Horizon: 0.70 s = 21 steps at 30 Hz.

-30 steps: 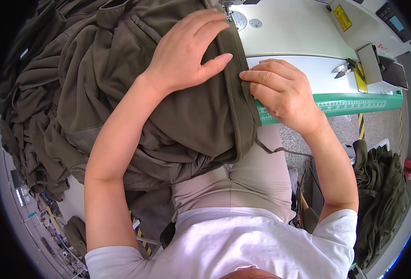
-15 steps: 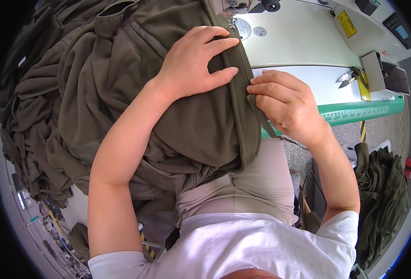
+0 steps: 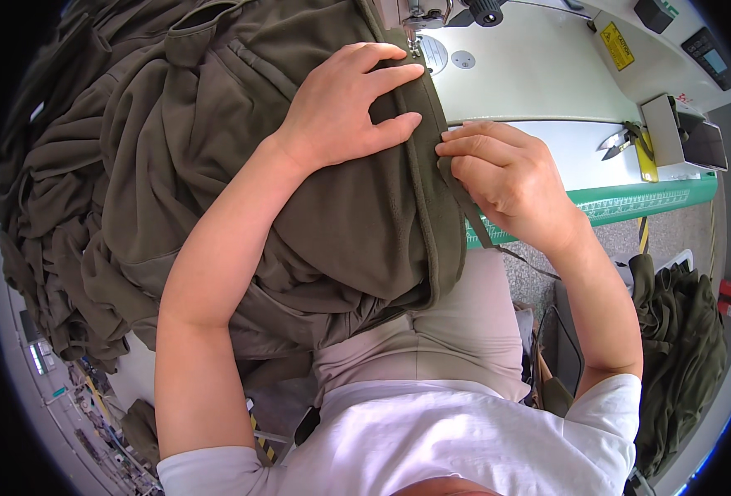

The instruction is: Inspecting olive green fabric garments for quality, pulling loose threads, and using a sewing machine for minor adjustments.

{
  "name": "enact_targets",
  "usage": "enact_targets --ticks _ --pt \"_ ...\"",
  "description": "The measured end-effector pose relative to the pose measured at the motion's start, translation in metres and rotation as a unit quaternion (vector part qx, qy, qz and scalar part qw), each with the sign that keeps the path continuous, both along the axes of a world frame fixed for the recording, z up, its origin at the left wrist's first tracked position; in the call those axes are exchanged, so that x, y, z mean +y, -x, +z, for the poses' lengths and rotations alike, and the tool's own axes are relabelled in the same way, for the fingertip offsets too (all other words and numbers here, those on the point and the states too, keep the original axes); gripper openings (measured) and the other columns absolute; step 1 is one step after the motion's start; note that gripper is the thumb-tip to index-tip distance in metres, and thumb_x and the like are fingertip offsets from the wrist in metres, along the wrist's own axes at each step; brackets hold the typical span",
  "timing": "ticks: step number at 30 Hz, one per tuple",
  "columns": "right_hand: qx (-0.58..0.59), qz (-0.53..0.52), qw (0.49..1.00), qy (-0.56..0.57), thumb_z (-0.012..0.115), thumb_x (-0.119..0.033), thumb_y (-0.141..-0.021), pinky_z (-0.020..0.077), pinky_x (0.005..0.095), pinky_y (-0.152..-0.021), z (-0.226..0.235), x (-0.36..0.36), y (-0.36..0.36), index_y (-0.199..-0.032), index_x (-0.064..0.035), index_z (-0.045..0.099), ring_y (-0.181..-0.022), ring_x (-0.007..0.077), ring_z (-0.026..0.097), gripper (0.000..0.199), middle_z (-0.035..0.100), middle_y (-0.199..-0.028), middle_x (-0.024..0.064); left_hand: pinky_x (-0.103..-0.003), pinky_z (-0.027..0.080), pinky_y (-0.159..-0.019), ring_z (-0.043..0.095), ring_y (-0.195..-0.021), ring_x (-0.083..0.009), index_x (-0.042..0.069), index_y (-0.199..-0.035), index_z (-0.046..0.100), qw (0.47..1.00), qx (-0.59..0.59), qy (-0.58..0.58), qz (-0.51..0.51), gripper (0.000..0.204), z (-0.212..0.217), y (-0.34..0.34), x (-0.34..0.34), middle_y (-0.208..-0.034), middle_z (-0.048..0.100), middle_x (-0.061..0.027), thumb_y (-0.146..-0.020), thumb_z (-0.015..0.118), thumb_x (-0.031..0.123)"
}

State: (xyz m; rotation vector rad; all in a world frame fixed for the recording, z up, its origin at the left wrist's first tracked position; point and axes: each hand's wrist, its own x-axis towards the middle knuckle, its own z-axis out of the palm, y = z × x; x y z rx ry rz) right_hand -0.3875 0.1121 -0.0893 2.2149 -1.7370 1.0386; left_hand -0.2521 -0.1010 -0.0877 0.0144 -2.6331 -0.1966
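Observation:
A large olive-brown fleece garment (image 3: 332,223) is spread over the sewing table and across my lap. My left hand (image 3: 345,107) lies on it with fingers spread, the fingertips near the folded edge just short of the presser foot (image 3: 414,45). At that edge, my right hand (image 3: 498,169) pinches a narrow dark fabric tape (image 3: 462,194) between thumb and fingers. The tape's tail hangs below this hand over the table's front edge. The far end of the garment's edge runs under the sewing machine head (image 3: 432,12).
Thread snips (image 3: 616,142) lie by a grey bin (image 3: 671,136) at the right. A green ruler strip (image 3: 630,201) lines the table's front edge. More olive fabric (image 3: 680,355) is heaped at the lower right, and the garment pile (image 3: 51,240) fills the left.
The edge of the garment has slid slightly away from me toward the presser foot. Both hands have shifted a little that way, the right one still pinching the tape.

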Motion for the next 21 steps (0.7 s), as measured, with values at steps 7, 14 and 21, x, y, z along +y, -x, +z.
enact_targets --ticks 7,14,21 --pt "-0.020 -0.016 1.000 -0.012 0.071 0.004 -0.067 0.0590 0.0405 -0.081 0.001 -0.005 0.001 -0.085 0.0006 0.065 -0.100 0.0326 0.069 0.020 0.072 -0.101 0.0123 -0.038 0.050 -0.099 0.059 -0.120 -0.0259 0.015 -0.119 0.071 1.000 0.003 -0.002 -0.014 0.042 -0.002 0.000 -0.009 -0.126 0.063 -0.0052 -0.082 0.074 0.036" --pt "-0.022 0.018 0.999 -0.026 0.072 0.004 -0.066 0.0545 0.0417 -0.081 0.006 0.014 -0.003 -0.089 -0.0015 0.066 -0.097 0.0338 0.064 0.025 0.065 -0.108 0.0120 -0.054 0.031 -0.111 0.052 -0.129 -0.0298 0.015 -0.124 0.070 0.980 -0.108 0.136 0.102 0.046 0.028 -0.053 -0.012 -0.132 0.062 -0.0073 -0.087 0.070 0.043" --pt "-0.159 0.001 0.986 0.048 0.073 0.004 -0.070 0.0496 0.0388 -0.078 -0.037 0.080 -0.060 -0.100 -0.0025 0.064 -0.091 0.0309 0.059 0.032 0.057 -0.102 0.0120 -0.066 0.030 -0.111 0.032 -0.145 -0.0458 0.017 -0.146 0.051 0.885 -0.243 0.056 0.392 0.060 0.025 -0.156 -0.031 -0.156 0.042 -0.0121 -0.094 0.058 0.046"
